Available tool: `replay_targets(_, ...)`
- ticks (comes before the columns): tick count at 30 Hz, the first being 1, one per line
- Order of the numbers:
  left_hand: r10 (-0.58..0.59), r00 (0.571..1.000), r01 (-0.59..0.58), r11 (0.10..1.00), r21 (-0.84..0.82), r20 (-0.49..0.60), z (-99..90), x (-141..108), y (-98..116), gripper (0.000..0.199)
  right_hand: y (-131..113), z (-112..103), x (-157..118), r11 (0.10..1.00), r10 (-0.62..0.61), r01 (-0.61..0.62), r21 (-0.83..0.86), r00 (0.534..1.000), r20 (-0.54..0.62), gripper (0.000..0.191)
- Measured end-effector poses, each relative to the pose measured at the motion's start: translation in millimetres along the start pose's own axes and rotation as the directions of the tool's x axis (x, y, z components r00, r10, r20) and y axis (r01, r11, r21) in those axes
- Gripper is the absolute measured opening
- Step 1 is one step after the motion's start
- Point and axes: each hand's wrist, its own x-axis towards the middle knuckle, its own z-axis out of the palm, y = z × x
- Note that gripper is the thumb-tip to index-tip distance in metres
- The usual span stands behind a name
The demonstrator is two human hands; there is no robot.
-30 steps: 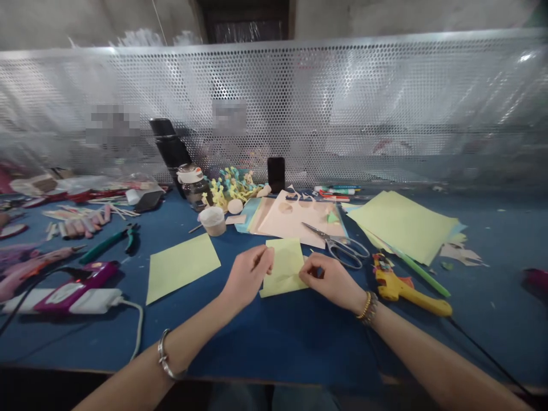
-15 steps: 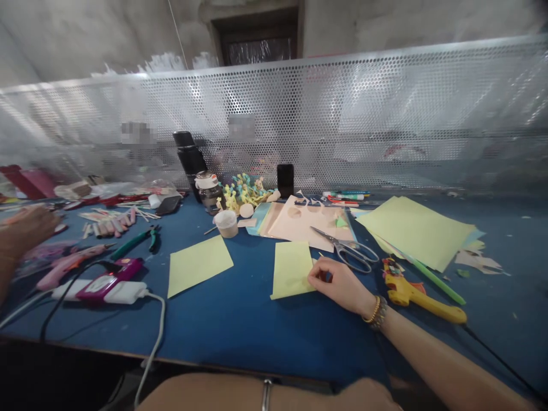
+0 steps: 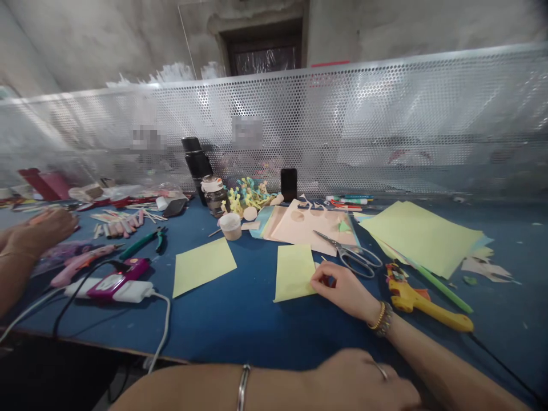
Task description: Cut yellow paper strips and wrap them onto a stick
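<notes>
My right hand (image 3: 342,288) rests on the blue table, thumb and forefinger pinched at the right edge of a pale yellow sheet (image 3: 294,271). What they hold, if anything, is hidden; a thin pale tip shows just above the fingers. My left hand (image 3: 368,379), with a ring, reaches across my body at the bottom edge near my right forearm; its fingers are blurred and partly cut off. Another yellow sheet (image 3: 204,267) lies to the left. Grey-handled scissors (image 3: 355,256) lie beyond my right hand, partly over pink cut paper (image 3: 295,225).
A yellow glue gun (image 3: 428,305), green pen (image 3: 443,290) and yellow paper stack (image 3: 422,234) lie right. Left are a power strip (image 3: 137,290), pliers (image 3: 139,244) and another person's hand (image 3: 51,228). A white cup (image 3: 230,227) and black bottle (image 3: 197,162) stand behind.
My left hand has come further into view at the bottom and moved right. My right hand keeps its pinch by the sheet. The whole view has shifted slightly.
</notes>
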Motion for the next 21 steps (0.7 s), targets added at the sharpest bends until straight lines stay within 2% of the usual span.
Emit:
replay_targets(2,-0.052,0.995,0.056,0.998,0.043,-0.082,-23.3,-12,-12,0.02,1,0,0,1.0,-0.009,0.009,0.01,1.0,-0.001,0.015)
replay_targets(5,-0.208,0.966,0.219,0.974,0.062,-0.154,-56.4,-33,-29,0.021,4,-1,-1,1.0,-0.027,0.026,0.017,0.999,0.02,0.013)
replay_targets(9,-0.493,0.842,0.502,0.865,-0.016,-0.218,-77.6,-54,-54,0.05,6,-2,-1,0.999,-0.049,0.048,0.025,0.996,0.075,0.007)
replay_targets(11,-0.61,0.773,0.616,0.788,-0.024,-0.175,-79.1,-61,-67,0.058,5,-3,-1,1.0,-0.024,0.024,0.006,0.994,0.103,0.009)
replay_targets(13,-0.689,0.72,0.689,0.724,-0.031,-0.084,-77.6,-66,-76,0.052,5,-5,-1,1.0,-0.009,0.011,-0.013,0.99,0.144,0.011)
replay_targets(16,-0.691,0.723,0.691,0.722,-0.02,0.023,-73.7,-71,-84,0.025,6,-7,0,1.0,-0.018,0.019,-0.003,0.981,0.195,0.011)
replay_targets(18,-0.667,0.744,0.667,0.745,0.002,0.027,-71.1,-73,-85,0.015,8,-9,0,1.0,-0.019,0.018,0.008,0.976,0.216,0.011)
replay_targets(21,-0.63,0.777,0.629,0.776,0.05,-0.008,-67.4,-73,-86,0.011,8,-10,-2,1.0,-0.019,0.018,0.008,0.97,0.241,0.009)
